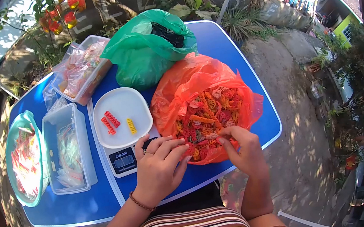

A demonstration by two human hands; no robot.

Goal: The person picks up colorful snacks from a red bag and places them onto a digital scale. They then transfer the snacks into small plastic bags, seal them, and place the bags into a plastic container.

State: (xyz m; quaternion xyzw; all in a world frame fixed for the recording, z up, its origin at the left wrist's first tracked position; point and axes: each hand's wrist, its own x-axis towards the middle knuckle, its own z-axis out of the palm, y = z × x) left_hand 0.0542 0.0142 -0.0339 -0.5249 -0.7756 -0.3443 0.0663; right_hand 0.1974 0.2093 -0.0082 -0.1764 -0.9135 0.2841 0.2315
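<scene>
An orange plastic bag (166, 99) stands gaping, full of red, orange and yellow wheel- and tube-shaped snack pieces (207, 112). At its near right side, my right hand (244, 149) has thumb and forefinger pinched on what looks like a snack piece (211, 135). Over the bag's near left rim reaches my left hand (160, 160), fingers outstretched and thumb apart, with nothing visible in it. Just behind that hand is a kitchen scale (124, 161), its display partly shaded. A white square tray (120, 98) on the scale carries two red pieces and one yellow piece.
A green plastic bag (138, 64) stands behind the orange one. Leftward are a clear tub of packed bags (98, 74), another tub (86, 146) with plastic bags, and a teal basket (43, 177) of filled packets. The blue table (80, 214) has a white edge.
</scene>
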